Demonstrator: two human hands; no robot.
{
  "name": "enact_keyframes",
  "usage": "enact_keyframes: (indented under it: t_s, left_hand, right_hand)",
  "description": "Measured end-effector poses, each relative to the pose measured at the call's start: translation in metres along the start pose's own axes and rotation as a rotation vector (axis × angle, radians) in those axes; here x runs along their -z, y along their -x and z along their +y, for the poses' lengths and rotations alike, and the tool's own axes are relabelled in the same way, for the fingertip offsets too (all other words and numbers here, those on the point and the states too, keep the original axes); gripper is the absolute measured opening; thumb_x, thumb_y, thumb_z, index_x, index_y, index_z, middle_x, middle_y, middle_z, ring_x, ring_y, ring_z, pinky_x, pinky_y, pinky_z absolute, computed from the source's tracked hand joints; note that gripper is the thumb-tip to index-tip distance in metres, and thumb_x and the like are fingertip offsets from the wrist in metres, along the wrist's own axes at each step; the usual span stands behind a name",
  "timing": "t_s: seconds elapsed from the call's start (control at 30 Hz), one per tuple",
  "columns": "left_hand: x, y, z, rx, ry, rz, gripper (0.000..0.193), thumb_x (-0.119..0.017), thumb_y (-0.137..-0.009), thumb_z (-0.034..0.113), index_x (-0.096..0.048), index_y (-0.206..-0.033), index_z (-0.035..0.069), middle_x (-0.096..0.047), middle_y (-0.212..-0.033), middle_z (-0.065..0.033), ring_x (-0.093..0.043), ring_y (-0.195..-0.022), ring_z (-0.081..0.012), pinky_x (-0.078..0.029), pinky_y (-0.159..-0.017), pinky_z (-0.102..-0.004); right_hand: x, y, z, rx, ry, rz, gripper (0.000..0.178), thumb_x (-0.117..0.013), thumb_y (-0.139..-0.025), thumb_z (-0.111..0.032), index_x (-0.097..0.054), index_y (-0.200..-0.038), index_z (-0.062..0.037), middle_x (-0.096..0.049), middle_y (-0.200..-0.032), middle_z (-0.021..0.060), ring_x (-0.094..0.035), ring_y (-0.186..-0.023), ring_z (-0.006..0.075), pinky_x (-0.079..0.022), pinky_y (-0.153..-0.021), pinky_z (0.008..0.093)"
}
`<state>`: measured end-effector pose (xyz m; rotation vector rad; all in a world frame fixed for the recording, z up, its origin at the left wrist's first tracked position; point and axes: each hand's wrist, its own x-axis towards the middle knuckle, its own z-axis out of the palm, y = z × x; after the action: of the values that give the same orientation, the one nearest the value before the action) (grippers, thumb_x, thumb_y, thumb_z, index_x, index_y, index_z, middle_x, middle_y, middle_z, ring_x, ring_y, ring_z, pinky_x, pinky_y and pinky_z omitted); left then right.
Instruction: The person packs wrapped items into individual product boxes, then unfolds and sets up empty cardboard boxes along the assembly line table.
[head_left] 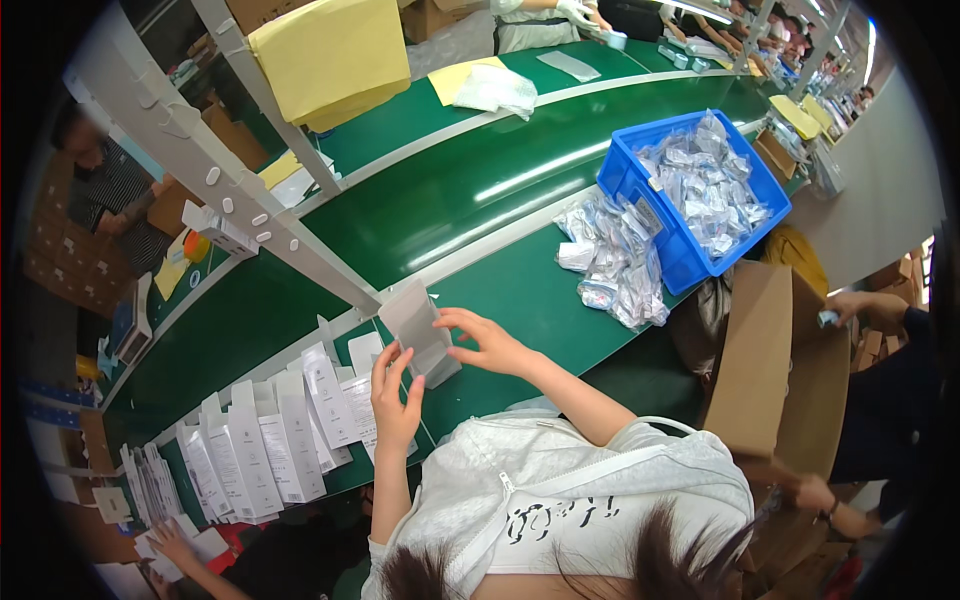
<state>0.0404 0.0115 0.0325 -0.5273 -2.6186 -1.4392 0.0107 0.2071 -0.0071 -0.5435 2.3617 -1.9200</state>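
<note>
In front of me a pale, greyish box-like piece [420,325] stands tilted over the green bench. It looks slightly see-through; whether it is card or plastic I cannot tell. My left hand [394,400] grips its lower left side, fingertips on the edge and thumb near the bottom. Bent fingers of my right hand [485,342] press on its right side. Just left of my left hand, a row of upright white cartons [290,435] with open flaps lines the bench. To the right lies a pile of clear plastic bags [610,260] with small items inside.
A blue bin [640,190] full of similar bags stands right of the pile. A grey metal post [290,240] rises at the bench's far edge, beside a green conveyor [450,220]. A large brown carton [750,360] is at right, near a co-worker's hands. Other people work around.
</note>
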Motion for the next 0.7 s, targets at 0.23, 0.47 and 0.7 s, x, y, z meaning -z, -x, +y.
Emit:
enact_keyframes:
  t_s: [0.23,0.47,0.7]
  left_hand:
    - [-0.013,-0.001,-0.004,-0.035,-0.102,0.038,0.043,-0.058,-0.073,0.003,-0.045,-0.113,0.005,-0.039,-0.128,-0.0163,-0.045,-0.111,-0.0324,-0.038,-0.09,-0.0373]
    - [-0.008,-0.001,-0.021,-0.002,-0.283,0.027,0.043,-0.063,-0.07,0.006,-0.043,-0.109,0.005,-0.042,-0.126,-0.0161,-0.05,-0.102,-0.0334,-0.041,-0.084,-0.0364]
    - [0.002,0.0,-0.021,0.076,-0.329,0.037,0.043,-0.065,-0.067,0.007,-0.045,-0.105,0.005,-0.055,-0.102,-0.0131,-0.055,-0.084,-0.0311,-0.043,-0.073,-0.0344]
  right_hand:
    - [-0.01,0.001,0.007,0.159,0.194,0.022,0.045,-0.061,-0.072,-0.009,-0.044,-0.113,-0.0159,-0.025,-0.137,0.0099,-0.038,-0.117,0.0287,-0.04,-0.088,0.034]
    - [-0.018,-0.006,0.008,0.154,0.142,-0.044,0.045,-0.064,-0.07,-0.009,-0.043,-0.11,-0.0163,-0.026,-0.134,0.011,-0.035,-0.12,0.0304,-0.037,-0.092,0.035]
    - [-0.02,-0.016,0.013,0.175,0.135,-0.096,0.045,-0.064,-0.07,-0.009,-0.044,-0.11,-0.0167,-0.025,-0.134,0.011,-0.033,-0.121,0.0308,-0.035,-0.094,0.0358]
